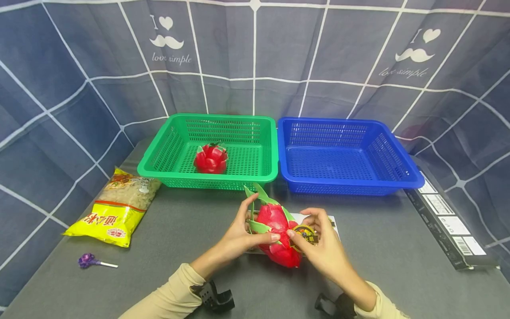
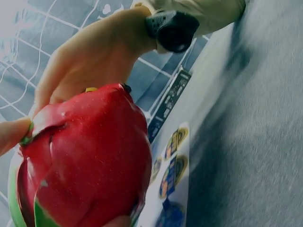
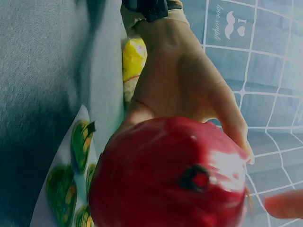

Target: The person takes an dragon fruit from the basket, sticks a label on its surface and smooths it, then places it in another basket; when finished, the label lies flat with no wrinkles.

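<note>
My left hand (image 1: 237,231) grips a red dragon fruit (image 1: 275,219) with green leaf tips, thumb across its near side and fingers behind the leaves. The fruit is raised over a white sheet of round stickers (image 2: 176,163), which it partly hides in the head view. At the fruit's right side, my right hand (image 1: 327,248) pinches a round black-and-gold sticker (image 1: 306,235), its thumb tip over the sticker's left edge. That sticker overlaps the red skin in the head view. The right wrist view shows the fruit's rounded end (image 3: 165,165) with a small dark spot.
A green basket (image 1: 159,170) at the back holds another red dragon fruit (image 1: 211,158). Beside it stands a blue basket (image 1: 410,177). To the left lie a yellow food bag (image 1: 115,208) and a purple lollipop (image 1: 89,260). A long black box (image 1: 446,226) lies right.
</note>
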Available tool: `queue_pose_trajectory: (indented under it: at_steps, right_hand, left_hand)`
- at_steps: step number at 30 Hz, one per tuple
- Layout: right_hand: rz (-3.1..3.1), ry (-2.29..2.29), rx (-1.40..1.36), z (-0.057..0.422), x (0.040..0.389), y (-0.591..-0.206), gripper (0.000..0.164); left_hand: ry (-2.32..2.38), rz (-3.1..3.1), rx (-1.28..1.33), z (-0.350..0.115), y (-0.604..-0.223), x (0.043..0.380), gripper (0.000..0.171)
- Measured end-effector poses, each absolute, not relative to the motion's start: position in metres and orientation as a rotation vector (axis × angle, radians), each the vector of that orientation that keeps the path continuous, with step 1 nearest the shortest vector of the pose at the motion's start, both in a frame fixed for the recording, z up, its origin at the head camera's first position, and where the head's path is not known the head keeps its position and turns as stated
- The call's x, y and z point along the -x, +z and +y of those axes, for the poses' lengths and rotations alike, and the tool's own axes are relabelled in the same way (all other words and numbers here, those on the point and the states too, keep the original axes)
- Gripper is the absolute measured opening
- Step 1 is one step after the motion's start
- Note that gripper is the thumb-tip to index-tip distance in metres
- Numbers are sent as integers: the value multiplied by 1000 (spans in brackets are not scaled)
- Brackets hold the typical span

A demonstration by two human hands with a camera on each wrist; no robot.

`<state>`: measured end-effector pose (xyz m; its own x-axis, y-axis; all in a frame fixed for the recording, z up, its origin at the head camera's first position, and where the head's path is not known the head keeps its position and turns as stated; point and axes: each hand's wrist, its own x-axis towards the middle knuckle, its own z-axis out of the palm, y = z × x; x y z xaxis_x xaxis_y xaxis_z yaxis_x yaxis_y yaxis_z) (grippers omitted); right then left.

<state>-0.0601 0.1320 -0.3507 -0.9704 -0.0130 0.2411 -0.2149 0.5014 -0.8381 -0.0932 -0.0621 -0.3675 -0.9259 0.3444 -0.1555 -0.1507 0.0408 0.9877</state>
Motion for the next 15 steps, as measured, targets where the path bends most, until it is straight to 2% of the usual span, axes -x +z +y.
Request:
queue_pose_trajectory:
  at_steps: [9,15]
  right_hand:
    - [-2187,1699,-270,135,59,-341,33]
    - [-2126,1728,-304,136,55,-334,32]
  left_hand:
    - [1946,1941,-356,-57,-367,85,94]
    - [1911,1961,-412,-56,-366,80,96]
